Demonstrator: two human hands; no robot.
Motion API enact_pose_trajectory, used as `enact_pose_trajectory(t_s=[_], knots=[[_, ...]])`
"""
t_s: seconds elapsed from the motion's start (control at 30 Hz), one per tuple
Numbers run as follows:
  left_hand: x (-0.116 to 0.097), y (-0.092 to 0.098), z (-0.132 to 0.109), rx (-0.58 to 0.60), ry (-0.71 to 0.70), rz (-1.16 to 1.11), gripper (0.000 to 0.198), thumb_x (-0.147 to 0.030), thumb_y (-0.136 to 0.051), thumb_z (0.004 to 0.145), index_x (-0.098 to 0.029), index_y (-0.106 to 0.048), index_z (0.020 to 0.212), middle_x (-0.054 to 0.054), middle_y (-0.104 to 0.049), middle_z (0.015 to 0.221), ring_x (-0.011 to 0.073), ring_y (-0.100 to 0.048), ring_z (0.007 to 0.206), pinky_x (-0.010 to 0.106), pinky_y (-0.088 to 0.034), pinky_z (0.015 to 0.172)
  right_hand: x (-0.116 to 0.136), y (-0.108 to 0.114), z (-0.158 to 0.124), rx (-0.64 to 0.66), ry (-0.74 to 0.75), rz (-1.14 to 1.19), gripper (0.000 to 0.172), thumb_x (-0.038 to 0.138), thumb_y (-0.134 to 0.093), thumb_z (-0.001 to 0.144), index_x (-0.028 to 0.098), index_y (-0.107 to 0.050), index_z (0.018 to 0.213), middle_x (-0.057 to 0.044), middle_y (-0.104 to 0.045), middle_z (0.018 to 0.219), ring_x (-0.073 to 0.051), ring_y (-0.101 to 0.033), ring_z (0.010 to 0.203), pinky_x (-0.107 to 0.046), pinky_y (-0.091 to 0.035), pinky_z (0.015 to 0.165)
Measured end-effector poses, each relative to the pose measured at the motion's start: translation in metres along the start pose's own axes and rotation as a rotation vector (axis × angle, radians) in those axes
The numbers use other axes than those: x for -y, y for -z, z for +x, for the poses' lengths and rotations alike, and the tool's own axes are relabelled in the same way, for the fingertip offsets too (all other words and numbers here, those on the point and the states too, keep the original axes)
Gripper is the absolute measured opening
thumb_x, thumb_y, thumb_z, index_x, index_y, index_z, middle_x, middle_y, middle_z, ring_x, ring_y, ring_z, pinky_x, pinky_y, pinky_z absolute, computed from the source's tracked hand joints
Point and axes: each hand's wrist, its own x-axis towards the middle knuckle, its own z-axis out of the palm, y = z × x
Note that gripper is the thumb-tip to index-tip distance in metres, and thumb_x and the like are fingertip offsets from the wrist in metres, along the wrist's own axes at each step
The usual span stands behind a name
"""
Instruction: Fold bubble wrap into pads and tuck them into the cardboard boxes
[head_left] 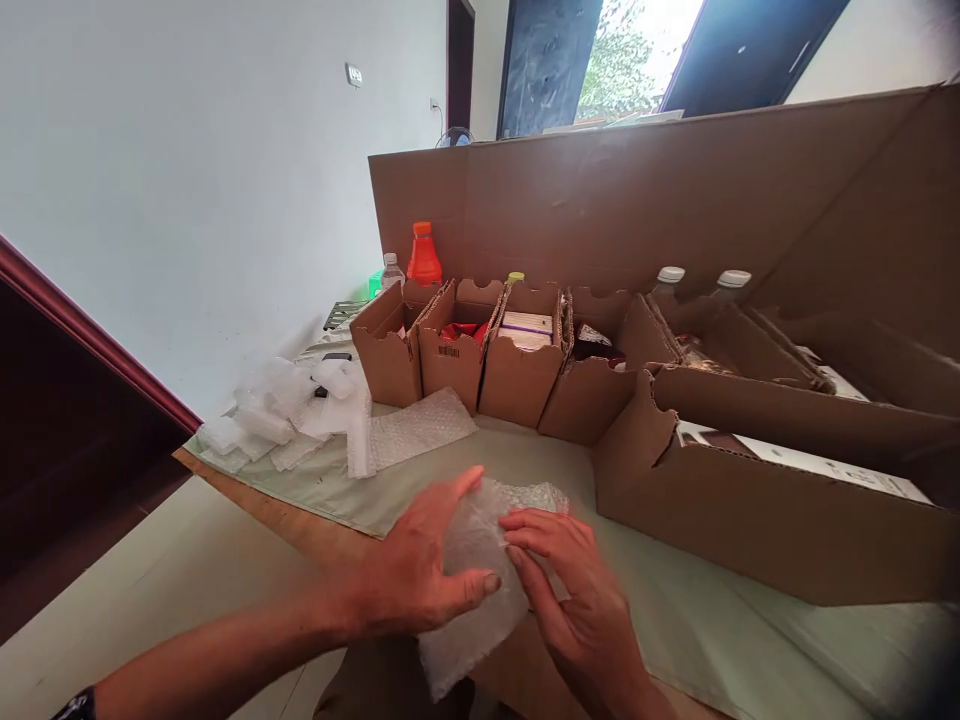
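A clear bubble wrap bag [480, 570] is between my hands at the table's front edge, its lower end hanging past the edge. My left hand [409, 560] lies along its left side, thumb spread away from the stretched fingers. On the other side, my right hand [566, 580] pinches the wrap with thumb and fingertips near its middle. Whether anything is inside the wrap, I cannot tell. Another flat bubble wrap sheet [424, 428] lies farther back, beside a heap of white and clear wrap pieces [277, 405].
Several open cardboard bins [450, 378] stand in a row behind my hands, with packets and boxes inside. A long cardboard bin [750, 530] is at the right. Behind them are an orange bottle [424, 258], white-capped bottles and a tall cardboard panel [585, 210].
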Motion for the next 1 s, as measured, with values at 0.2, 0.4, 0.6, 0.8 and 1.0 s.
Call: enact_pose_trajectory(t_s=[0.2,0.4,0.6,0.8,1.0], knots=[[0.023,0.073,-0.007,-0.311,0.337,-0.321,0.048,-0.038,-0.065,0.084,-0.019,-0.064,0.128,0.001,-0.072,0.08,0.018,-0.068,0.076,0.03,-0.056,0.073,0.002,-0.007,0.004,0.005,-0.152,0.012,0.022,0.031,-0.053,0.101,0.028,-0.065,0.12,-0.007,-0.073,0.122,-0.024,-0.068,0.113,-0.04,-0.053,0.094],[0.124,0.201,0.014,-1.075,0.399,-0.267,0.041,-0.039,-0.07,0.071,-0.018,-0.061,0.106,-0.004,-0.066,0.083,0.0135,-0.062,0.073,0.033,-0.057,0.077,-0.049,-0.033,0.005,0.225,-0.336,-0.016,0.023,0.035,-0.052,0.097,0.027,-0.071,0.109,-0.008,-0.071,0.124,-0.025,-0.069,0.111,-0.043,-0.058,0.09],[0.187,0.224,0.001,-1.248,0.494,-0.028,0.056,-0.041,-0.075,0.073,-0.021,-0.053,0.119,0.002,-0.065,0.111,0.0332,-0.061,0.116,0.06,-0.047,0.104,-0.096,-0.082,0.047,0.288,-0.375,-0.132,0.027,0.028,-0.054,0.091,0.027,-0.075,0.108,-0.011,-0.064,0.136,-0.029,-0.063,0.12,-0.052,-0.053,0.094],[0.161,0.149,-0.034,-0.984,0.195,0.571,0.06,-0.04,-0.068,0.084,-0.021,-0.049,0.137,0.012,-0.047,0.15,0.0409,-0.038,0.144,0.06,-0.028,0.12,-0.123,-0.125,0.081,0.279,-0.455,-0.137,0.027,0.03,-0.059,0.089,0.026,-0.079,0.106,-0.014,-0.062,0.135,-0.033,-0.061,0.119,-0.055,-0.048,0.097],[0.142,0.089,-0.014,-0.493,0.365,0.648,0.069,-0.051,-0.062,0.087,-0.016,-0.047,0.144,0.019,-0.06,0.13,0.0356,-0.064,0.111,0.051,-0.052,0.093,-0.118,-0.131,0.077,0.28,-0.469,-0.091,0.026,0.025,-0.058,0.085,0.023,-0.077,0.104,-0.011,-0.071,0.119,-0.029,-0.065,0.11,-0.049,-0.051,0.091]])
